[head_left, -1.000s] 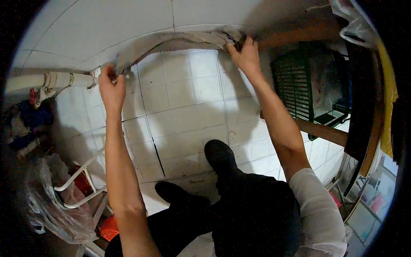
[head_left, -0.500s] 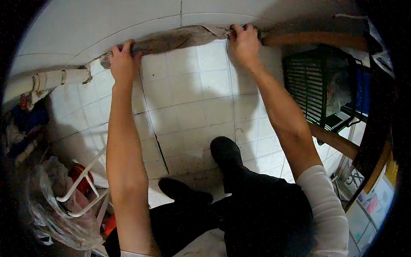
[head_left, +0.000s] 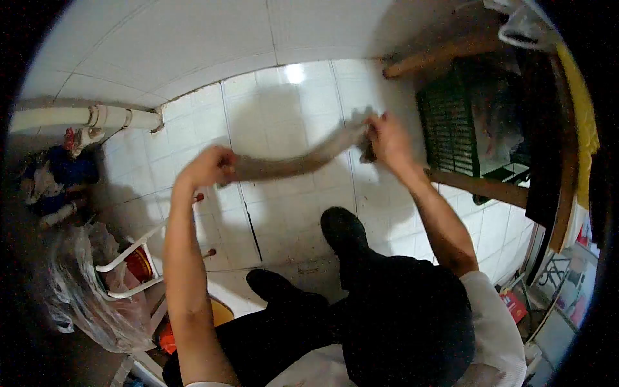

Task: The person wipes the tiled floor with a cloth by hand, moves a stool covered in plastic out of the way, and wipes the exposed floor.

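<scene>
A long grey-brown cloth (head_left: 290, 166) hangs in a shallow curve between my two hands, somewhat blurred. My left hand (head_left: 209, 167) is closed on its left end. The right end is bunched in the closed fingers of my right hand (head_left: 389, 140), and a loose bit dangles below them. White floor tiles (head_left: 277, 219) lie beneath the cloth, which is apart from the wall. My black shoes (head_left: 343, 229) stand on the tiles nearer to me.
A pale pipe (head_left: 97, 117) runs along the left wall. Below it are a blue bundle (head_left: 72, 166), a white metal frame (head_left: 137, 253) and clear plastic bags (head_left: 97, 293). At the right, a green crate (head_left: 449, 121) stands by wooden beams (head_left: 480, 187).
Both hands have drawn the cloth back from the foot of the wall toward me. It was pressed along the wall's base half a second ago and now hangs between my hands.
</scene>
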Demonstrator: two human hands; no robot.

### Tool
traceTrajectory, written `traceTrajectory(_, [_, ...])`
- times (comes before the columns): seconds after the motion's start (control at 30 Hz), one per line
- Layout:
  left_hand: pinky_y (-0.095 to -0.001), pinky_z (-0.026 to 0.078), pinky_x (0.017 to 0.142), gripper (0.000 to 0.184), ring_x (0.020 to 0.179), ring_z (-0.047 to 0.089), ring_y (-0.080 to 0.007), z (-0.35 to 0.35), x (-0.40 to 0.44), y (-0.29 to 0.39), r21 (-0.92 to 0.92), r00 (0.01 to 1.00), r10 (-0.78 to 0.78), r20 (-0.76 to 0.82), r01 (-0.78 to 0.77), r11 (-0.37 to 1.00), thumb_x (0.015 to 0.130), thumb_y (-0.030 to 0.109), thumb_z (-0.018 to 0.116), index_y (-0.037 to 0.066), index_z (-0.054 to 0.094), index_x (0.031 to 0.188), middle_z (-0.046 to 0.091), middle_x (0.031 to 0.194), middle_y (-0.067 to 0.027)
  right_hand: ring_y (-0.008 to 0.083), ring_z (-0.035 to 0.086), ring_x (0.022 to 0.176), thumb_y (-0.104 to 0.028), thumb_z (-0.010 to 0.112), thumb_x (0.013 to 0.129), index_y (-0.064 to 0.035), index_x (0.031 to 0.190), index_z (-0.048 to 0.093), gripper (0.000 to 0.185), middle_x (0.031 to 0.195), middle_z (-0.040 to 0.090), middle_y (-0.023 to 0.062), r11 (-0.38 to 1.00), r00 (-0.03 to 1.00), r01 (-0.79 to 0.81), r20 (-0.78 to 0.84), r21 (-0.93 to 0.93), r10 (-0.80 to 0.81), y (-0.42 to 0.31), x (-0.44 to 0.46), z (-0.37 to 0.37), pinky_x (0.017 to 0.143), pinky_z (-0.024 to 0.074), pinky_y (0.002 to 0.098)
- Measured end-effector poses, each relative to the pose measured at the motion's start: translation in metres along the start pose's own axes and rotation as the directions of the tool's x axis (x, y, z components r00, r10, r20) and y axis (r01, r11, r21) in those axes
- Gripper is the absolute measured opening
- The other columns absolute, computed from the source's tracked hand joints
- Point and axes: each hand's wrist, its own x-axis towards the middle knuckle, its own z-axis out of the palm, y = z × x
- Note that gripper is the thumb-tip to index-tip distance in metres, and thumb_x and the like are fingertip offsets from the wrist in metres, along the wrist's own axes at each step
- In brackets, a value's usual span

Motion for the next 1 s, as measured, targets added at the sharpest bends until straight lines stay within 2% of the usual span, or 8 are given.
traceTrajectory(0.1, [-0.0423,0.05,0.085,0.011,0.095,0.064,-0.0323,-0.037,0.019,0.001,0.118,0.936,0.054,-0.347,-0.014,0.993,0.092,0.007,0.065,0.002,0.063,0.102,0.067,0.102,-0.016,0.0481,0.065,0.102,-0.028,0.068,0.094,-0.0155,0.128,0.064,0.036,0.123,0.057,0.0303,0.995,0.974,-0.082,-0.205,0.056,0.092,-0.007,0.049,-0.036,0.087,0.0559,0.0518])
traceTrajectory(0.17, [-0.0422,0.05,0.095,0.033,0.107,0.063,-0.0382,-0.047,0.039,0.019,0.138,0.702,0.076,-0.709,0.032,0.99,0.094,0.008,0.064,0.008,0.063,0.127,0.064,0.117,-0.0219,0.0487,0.063,0.107,-0.032,0.067,0.096,-0.0142,0.134,0.06,0.042,0.125,0.056,0.0312,0.991,0.946,-0.123,-0.294,0.056,0.135,-0.005,0.083,-0.036,0.09,0.0547,0.0521])
traceTrajectory(0.33, [-0.0496,0.053,0.095,0.048,0.11,0.061,-0.0452,-0.029,0.109,0.003,0.242,0.627,0.122,-0.769,0.11,0.964,0.093,0.022,0.07,0.019,0.058,0.14,0.054,0.133,-0.0247,0.0479,0.057,0.123,-0.045,0.066,0.096,-0.0136,0.141,0.052,0.057,0.134,0.052,0.0305,0.967,0.965,-0.254,-0.054,0.022,0.255,-0.024,0.129,-0.013,0.097,0.052,0.0539])
traceTrajectory(0.53, [-0.0494,0.054,0.093,0.05,0.114,0.06,-0.0412,-0.019,0.149,0.01,0.3,0.645,-0.045,-0.763,0.414,0.859,0.089,0.039,0.075,0.022,0.063,0.135,0.056,0.133,-0.0202,0.0516,0.053,0.118,-0.051,0.069,0.092,-0.0086,0.135,0.055,0.062,0.133,0.048,0.0288,0.924,0.935,-0.335,-0.183,-0.184,0.302,-0.035,0.173,0.059,0.093,0.0527,0.0572])
traceTrajectory(0.7, [-0.0486,0.055,0.091,0.037,0.115,0.057,-0.038,-0.013,0.15,0.029,0.26,0.615,-0.095,-0.783,0.462,0.848,0.085,0.025,0.074,0.016,0.069,0.121,0.059,0.126,-0.0119,0.044,0.058,0.112,-0.008,0.067,0.08,-0.0006,0.112,0.068,0.033,0.125,0.057,0.0232,0.95,0.914,-0.045,-0.396,-0.31,-0.086,-0.05,0.16,0.084,0.085,0.0541,0.0522])
traceTrajectory(0.8, [-0.0478,0.055,0.091,0.034,0.113,0.057,-0.0382,0.003,0.137,0.012,0.262,0.619,-0.009,-0.785,0.345,0.901,0.082,0.013,0.071,0.013,0.068,0.115,0.06,0.122,-0.0108,0.0374,0.06,0.114,-0.005,0.068,0.077,-0.0051,0.101,0.074,0.025,0.125,0.065,0.0114,0.88,0.818,0.457,-0.328,-0.129,-0.473,-0.082,0.155,0.128,0.095,0.051,0.0503])
traceTrajectory(0.87, [-0.0481,0.054,0.092,0.038,0.113,0.057,-0.0389,0.014,0.112,-0.001,0.231,0.571,-0.045,-0.819,0.402,0.886,0.08,0.009,0.07,0.012,0.067,0.118,0.06,0.121,-0.0126,0.0339,0.057,0.121,-0.006,0.068,0.078,-0.0072,0.101,0.075,0.024,0.132,0.062,0.0073,0.607,0.556,0.787,-0.301,-0.111,-0.775,-0.132,0.138,0.105,0.106,0.047,0.0486])
traceTrajectory(1.0, [-0.0512,0.051,0.091,0.038,0.112,0.057,-0.0403,0.033,0.052,-0.074,0.14,0.417,-0.095,-0.904,0.499,0.855,0.079,0.012,0.072,0.008,0.064,0.116,0.06,0.121,-0.0173,0.0294,0.055,0.126,-0.012,0.067,0.081,-0.0099,0.098,0.075,0.019,0.131,0.061,0.0053,0.455,0.439,0.865,-0.118,-0.213,-0.891,-0.176,0.157,0.1,0.112,0.0423,0.0469])
